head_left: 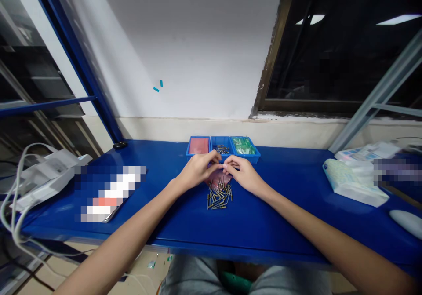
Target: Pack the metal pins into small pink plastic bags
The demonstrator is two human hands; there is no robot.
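Observation:
My left hand [200,168] and my right hand [243,172] meet over the middle of the desk, fingers pinched close together. Between and just below the fingertips shows a small pink plastic bag [217,176], its upper edge hidden by my fingers. Whether anything lies inside it I cannot tell. A loose pile of blind rivets [219,196] with brassy heads and thin shanks lies right in front of the bag, on the blue desk [184,222]. Behind my hands stands a blue bin [257,158] with three compartments: pink bags [199,145] at left, rivets [221,149] in the middle, green packets [243,145] at right.
To the left lie a blurred-out flat object [114,194] and white power strips [49,176] with cables. A tissue pack [354,183] and a white rounded object [407,222] are at right. Wall and window rise behind the desk.

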